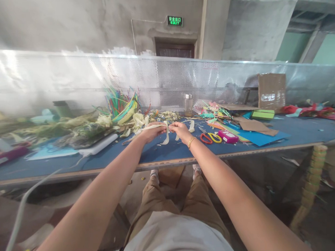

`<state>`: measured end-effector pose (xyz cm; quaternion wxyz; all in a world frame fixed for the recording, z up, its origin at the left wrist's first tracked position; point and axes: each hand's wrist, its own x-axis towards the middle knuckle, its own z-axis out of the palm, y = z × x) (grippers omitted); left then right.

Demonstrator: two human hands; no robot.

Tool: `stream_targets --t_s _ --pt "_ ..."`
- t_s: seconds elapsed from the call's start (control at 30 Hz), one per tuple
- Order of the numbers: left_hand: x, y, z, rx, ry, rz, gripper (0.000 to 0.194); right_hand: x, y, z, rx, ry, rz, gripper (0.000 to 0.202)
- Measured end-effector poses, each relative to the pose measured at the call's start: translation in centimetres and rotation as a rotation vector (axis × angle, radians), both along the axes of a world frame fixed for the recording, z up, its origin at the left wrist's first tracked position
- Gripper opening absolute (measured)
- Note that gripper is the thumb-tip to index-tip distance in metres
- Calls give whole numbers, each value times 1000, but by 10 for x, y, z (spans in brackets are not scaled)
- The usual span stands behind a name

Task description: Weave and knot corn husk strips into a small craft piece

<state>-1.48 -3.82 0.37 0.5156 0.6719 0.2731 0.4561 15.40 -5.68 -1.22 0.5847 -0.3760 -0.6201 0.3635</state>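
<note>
Above the front half of the blue tabletop (161, 151), both hands meet at a thin, pale cream strip (166, 139). My left hand (154, 132) is closed on it, with a length trailing back over the fingers to the left. With its fingertips pinched, my right hand (181, 130) grips the strip close to the left fingers, and one end dangles below. The strip's material is too blurred to name. Right of the right hand lie scissors with a red handle loop and a yellow one (215, 137), beside a magenta box (228, 137).
Colourful stems (120, 105) and cream scraps pile up behind the left hand. A glass bottle (188, 105) stands at the back against a perforated metal screen (174, 82). Blue card (262, 138) and cardboard lie right. On the left, a white device (98, 145) trails a cable (36, 187) over the edge.
</note>
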Motion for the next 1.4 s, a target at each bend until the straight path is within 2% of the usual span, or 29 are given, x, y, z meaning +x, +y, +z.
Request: stream_targets --t_s 0.17,0.37,0.6,0.77,0.9,1.07,1.13,1.23,1.33,1.4 --pt "0 0 0 -28 -17 -11 24 -1 -1 0 4 -2 14 17" --pt "0 3 -2 -52 -48 33 31 -2 -3 1 28 14 32 19" --pt "-1 3 0 -3 3 75 39 -2 -3 2 46 36 8 20" --pt "-2 5 -1 33 20 144 34 -2 -2 0 36 5 24 19" --pt "-2 11 -4 16 62 191 28 -2 0 -3 58 -150 -75 13" --pt "-2 14 -5 1 10 180 30 -1 -2 -6 257 -437 -246 21" --pt "-2 13 -5 13 9 179 30 -1 -7 -5 286 -540 -283 25" --pt "-4 12 -3 49 30 202 30 -1 -15 -1 320 -659 -327 19" --pt "-5 10 -1 81 58 233 31 -2 -18 3 384 -729 -364 13" --pt "-5 10 0 106 73 258 32 -2 -17 3 422 -761 -398 18"
